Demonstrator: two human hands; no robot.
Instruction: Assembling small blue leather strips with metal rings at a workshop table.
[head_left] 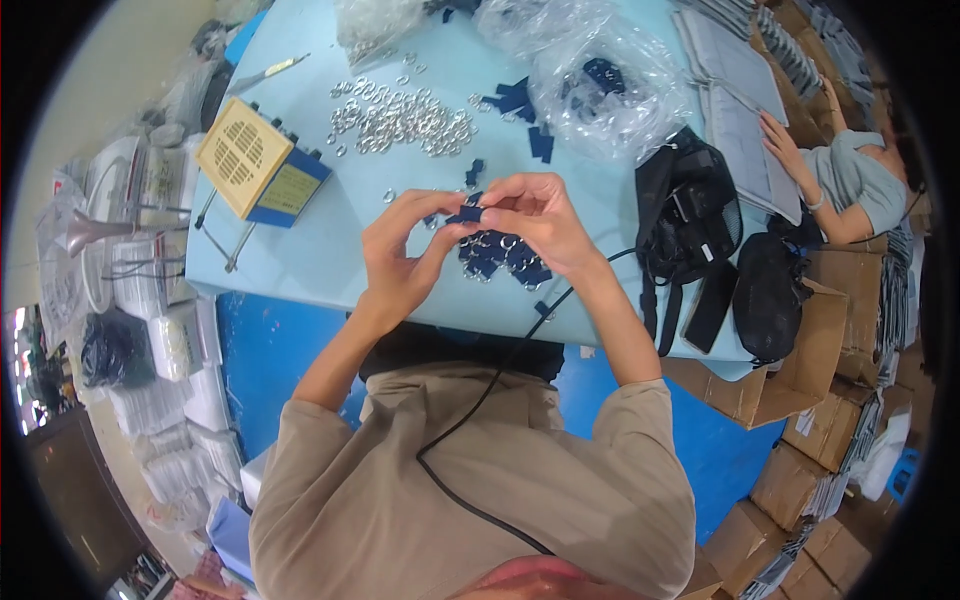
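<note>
Over the light blue table, my left hand (405,250) and my right hand (545,222) meet at a small dark blue fabric strip (465,214). Thumb and fingers of each hand pinch it from either side. A bit of shiny metal shows at its upper end, too small to make out clearly. Just below my fingers lies a pile of dark blue fabric tabs with metal rings (500,258). Farther back, a heap of loose silvery metal rings (405,122) spreads out. Several loose dark blue strips (540,143) lie behind my right hand.
A box-shaped radio-like device (250,165) stands at left, a pen-like tool (280,68) behind it. Clear plastic bags (610,95) lie at the back. A black bag (690,205), phone (710,308) and pouch (770,300) sit at right, near another person's hand (785,145) on grey fabric.
</note>
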